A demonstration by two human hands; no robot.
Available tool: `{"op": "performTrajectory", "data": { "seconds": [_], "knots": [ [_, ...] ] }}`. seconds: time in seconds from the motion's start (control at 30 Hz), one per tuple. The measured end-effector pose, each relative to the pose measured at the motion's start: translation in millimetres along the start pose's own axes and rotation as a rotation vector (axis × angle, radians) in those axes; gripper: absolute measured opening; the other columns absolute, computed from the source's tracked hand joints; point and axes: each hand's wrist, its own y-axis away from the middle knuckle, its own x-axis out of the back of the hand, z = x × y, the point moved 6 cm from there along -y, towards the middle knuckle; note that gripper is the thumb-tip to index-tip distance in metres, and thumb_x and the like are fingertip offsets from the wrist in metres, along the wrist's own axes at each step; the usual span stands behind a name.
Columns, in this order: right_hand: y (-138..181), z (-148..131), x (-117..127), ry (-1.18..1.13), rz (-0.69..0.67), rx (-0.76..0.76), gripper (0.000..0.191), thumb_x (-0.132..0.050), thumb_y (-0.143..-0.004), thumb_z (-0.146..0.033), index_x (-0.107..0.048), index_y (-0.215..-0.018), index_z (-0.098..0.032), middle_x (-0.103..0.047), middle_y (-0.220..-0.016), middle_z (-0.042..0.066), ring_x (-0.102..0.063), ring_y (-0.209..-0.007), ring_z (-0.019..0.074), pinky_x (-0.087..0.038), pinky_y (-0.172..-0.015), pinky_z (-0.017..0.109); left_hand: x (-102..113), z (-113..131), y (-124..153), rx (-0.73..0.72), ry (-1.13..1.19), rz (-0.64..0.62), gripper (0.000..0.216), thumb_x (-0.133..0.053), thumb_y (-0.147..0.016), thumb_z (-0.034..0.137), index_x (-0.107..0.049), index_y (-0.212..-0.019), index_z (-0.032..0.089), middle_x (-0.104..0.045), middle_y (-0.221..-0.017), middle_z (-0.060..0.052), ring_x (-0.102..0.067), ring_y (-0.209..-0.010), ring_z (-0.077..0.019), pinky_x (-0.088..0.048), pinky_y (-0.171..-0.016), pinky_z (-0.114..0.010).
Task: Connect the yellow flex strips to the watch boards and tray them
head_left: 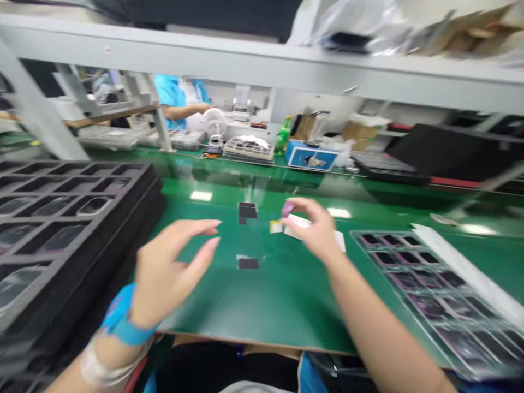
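My left hand (170, 270) hovers over the green bench with its fingers stretched out and apart, holding nothing. My right hand (313, 229) is farther out, fingers curled on a white card-like piece (298, 225) with a small purple bit (287, 208) at the fingertip. A small yellow tab (275, 226) lies just left of it. Two small dark rectangular parts (248, 212) (248, 263) lie on the green surface (262, 300) between my hands. The picture is blurred by motion.
A stack of black compartment trays (61, 229) holding clear parts stands at my left. A clear sheet of dark parts (429, 289) lies at the right, with a white strip (462, 267) beside it. Across the bench a person in blue (176, 101) works among boxes, a bottle and trays.
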Motion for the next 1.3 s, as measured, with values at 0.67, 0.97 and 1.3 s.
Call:
{"op": "performTrajectory", "data": {
  "seconds": [0.67, 0.97, 1.3],
  "knots": [
    [50.3, 9.6, -66.3, -0.182, -0.101, -0.217, 0.005, -0.061, -0.078, -0.018, -0.064, -0.081, -0.021, -0.059, -0.092, 0.004, -0.056, -0.092, 0.0166, -0.046, -0.084, 0.031, -160.9, -72.8, -1.3, 0.762, 1.129, -0.463, 0.045, -0.076, -0.062, 0.014, -0.063, -0.105, 0.02, -0.066, -0.104, -0.008, -0.06, -0.094, -0.0185, -0.048, -0.082, -0.027],
    [56.2, 22.0, -75.4, -0.152, -0.19, -0.212, 0.012, -0.057, -0.082, -0.032, -0.064, -0.079, -0.022, -0.059, -0.089, 0.005, -0.058, -0.088, 0.0185, -0.046, -0.08, 0.03, -168.9, -79.2, -2.2, 0.579, 1.116, -0.445, 0.049, -0.082, -0.047, 0.01, -0.066, -0.092, 0.02, -0.066, -0.089, -0.004, -0.059, -0.083, -0.0165, -0.044, -0.082, -0.03],
    [56.3, 46.4, -80.2, -0.004, -0.22, -0.204, 0.035, -0.059, -0.07, -0.058, -0.066, -0.071, -0.023, -0.063, -0.088, 0.008, -0.063, -0.082, 0.0232, -0.051, -0.072, 0.03, -169.9, -84.9, -2.3, 0.57, 1.137, -0.404, 0.057, -0.087, -0.034, 0.019, -0.067, -0.088, 0.016, -0.063, -0.085, -0.005, -0.058, -0.08, -0.0172, -0.044, -0.083, -0.038]
  ]
}}
